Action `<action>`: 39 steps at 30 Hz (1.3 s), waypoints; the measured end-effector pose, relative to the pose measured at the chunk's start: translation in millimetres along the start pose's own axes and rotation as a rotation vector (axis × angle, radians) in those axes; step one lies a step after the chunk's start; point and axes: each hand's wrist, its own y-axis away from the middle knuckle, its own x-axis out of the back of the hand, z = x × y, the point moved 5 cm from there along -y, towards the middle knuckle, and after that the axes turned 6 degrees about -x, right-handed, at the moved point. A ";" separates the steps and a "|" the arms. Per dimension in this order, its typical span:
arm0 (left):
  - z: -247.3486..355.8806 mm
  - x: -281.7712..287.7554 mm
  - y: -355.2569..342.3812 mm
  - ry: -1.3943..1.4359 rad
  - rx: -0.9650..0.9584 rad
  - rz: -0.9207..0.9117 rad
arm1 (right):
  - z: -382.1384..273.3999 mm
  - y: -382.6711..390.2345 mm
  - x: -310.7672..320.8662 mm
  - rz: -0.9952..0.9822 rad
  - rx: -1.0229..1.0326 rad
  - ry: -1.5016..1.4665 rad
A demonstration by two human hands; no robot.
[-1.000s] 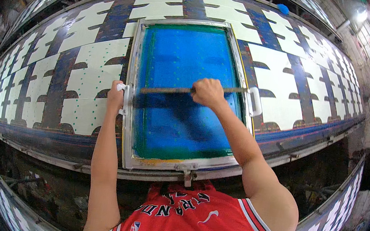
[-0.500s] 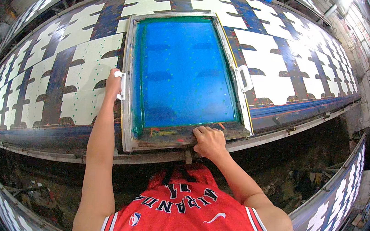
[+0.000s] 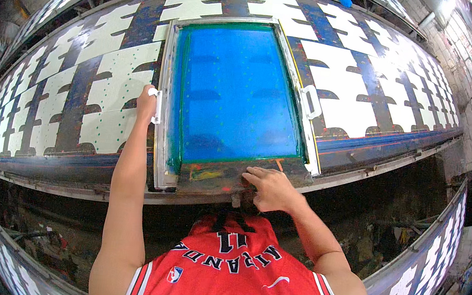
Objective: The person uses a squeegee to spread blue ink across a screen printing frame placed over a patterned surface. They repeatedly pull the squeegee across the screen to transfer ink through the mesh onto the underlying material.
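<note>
A screen-printing frame (image 3: 159,150) with a blue mesh (image 3: 242,95) lies on the long printing table, over pale cut pieces. My left hand (image 3: 146,102) is closed around the white handle (image 3: 157,107) on the frame's left side. At the frame's near end lies a wide, dark, paint-stained squeegee (image 3: 215,175), set crosswise. My right hand (image 3: 269,188) grips its near edge right of the middle, fingers on top and thumb below. Dark green ink lines the mesh's left edge. A second white handle (image 3: 312,101), on the frame's right side, is untouched.
Rows of white cut pieces (image 3: 343,110) lie on the dark table on both sides of the frame. A rail (image 3: 362,173) runs along the table's near edge. Another table with white pieces (image 3: 407,286) stands at lower right. Something blue (image 3: 344,1) sits on the far edge.
My right hand has drawn the squeegee slightly toward me, and its face now shows more. The left hand keeps its hold on the handle. The whole view has shifted a little.
</note>
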 end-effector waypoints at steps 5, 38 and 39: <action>-11.0 2.9 -1.1 -0.101 -0.070 0.089 | 86.1 8.9 60.6 0.110 -0.321 -0.403; -34.4 1.4 -9.4 -0.292 -0.064 0.125 | 342.1 -69.0 26.3 0.533 -0.848 -0.206; -37.0 1.6 -9.3 -0.232 -0.019 0.121 | 341.1 -68.9 27.1 0.530 -0.817 -0.211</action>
